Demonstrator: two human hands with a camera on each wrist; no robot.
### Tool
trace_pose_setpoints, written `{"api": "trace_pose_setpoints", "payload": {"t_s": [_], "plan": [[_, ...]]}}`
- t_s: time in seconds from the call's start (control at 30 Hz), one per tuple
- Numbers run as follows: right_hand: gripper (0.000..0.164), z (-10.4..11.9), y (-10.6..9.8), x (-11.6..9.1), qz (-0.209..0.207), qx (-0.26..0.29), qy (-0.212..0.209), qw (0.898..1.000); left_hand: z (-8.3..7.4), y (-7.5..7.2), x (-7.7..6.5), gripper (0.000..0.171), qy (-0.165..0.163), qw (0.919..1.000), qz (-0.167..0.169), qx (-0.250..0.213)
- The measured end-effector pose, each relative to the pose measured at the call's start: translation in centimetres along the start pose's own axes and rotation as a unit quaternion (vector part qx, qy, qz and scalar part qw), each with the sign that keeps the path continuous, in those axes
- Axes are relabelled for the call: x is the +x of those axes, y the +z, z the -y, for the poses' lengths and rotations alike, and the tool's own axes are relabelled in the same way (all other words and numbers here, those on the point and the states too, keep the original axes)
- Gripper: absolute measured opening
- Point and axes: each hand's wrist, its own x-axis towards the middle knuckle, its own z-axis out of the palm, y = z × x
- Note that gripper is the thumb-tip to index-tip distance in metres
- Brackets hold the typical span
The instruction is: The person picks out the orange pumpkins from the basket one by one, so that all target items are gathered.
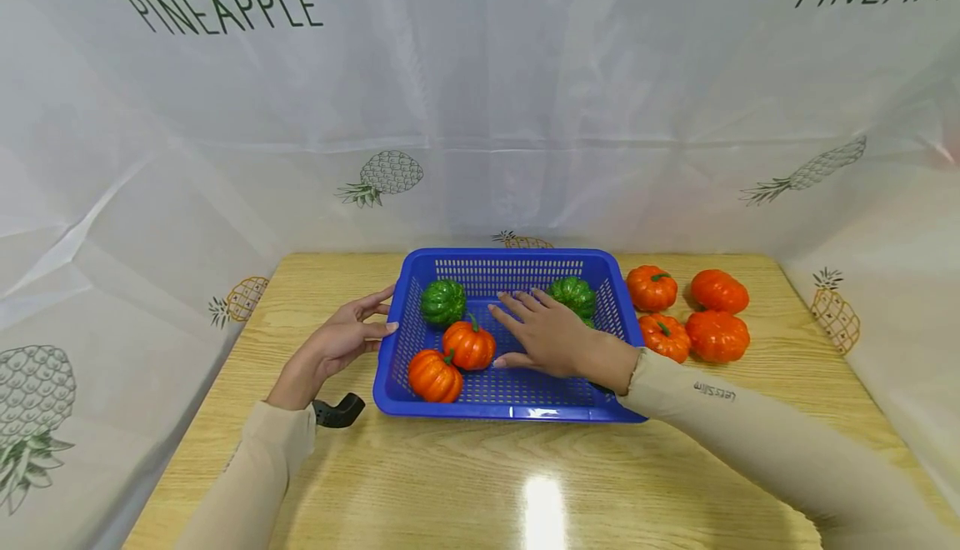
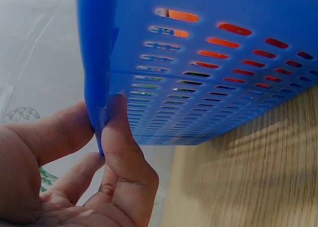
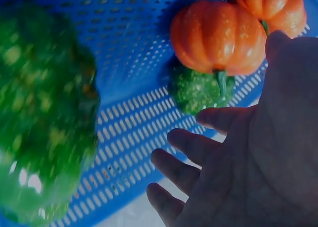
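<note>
Blue slotted plastic, the basket [image 1: 465, 409] holds glossy ribbed orange pumpkins [image 1: 469, 347] at eight o'clock, its nine o'clock rim [image 2: 95, 48] pinched by the left hand [image 1: 347, 337], the right hand [image 1: 551, 335] splayed over its floor

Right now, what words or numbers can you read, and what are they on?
"PINEAPPLE": on the white sheet, upper left.
"PINEAPP": same sheet, upper right, cut off by the picture's edge.
"LetsSlim": on the right sleeve; it's small, so I'm unsure of the ending.
Left sleeve: a faint mark, too small to read.
I can't read any numbers.
</note>
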Motion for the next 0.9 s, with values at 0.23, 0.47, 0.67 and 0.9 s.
{"api": "trace_pose_setpoints", "payload": {"t_s": [0.23, 0.47, 0.67, 0.9], "plan": [[0.08, 0.7, 0.6, 1.5, 0.012, 0.021, 0.01, 1.0, 0.0, 0.0, 0.1, 0.076, -0.002, 1.0, -0.002, -0.004], [0.08, 1.2, 1.2, 2.5, 0.028, 0.03, 0.013, 0.999, 0.1, -0.1, 0.2, 0.076, 0.001, 1.0, -0.003, -0.003], [0.075, 1.6, 1.5, 3.1, 0.034, 0.036, 0.009, 0.999, 0.1, -0.1, 0.2, 0.075, 0.002, 1.0, -0.004, -0.003], [0.071, 1.7, 1.5, 3.6, 0.038, 0.063, 0.007, 0.997, 0.2, -0.1, 0.1, 0.075, 0.001, 1.0, -0.006, -0.005]]}}
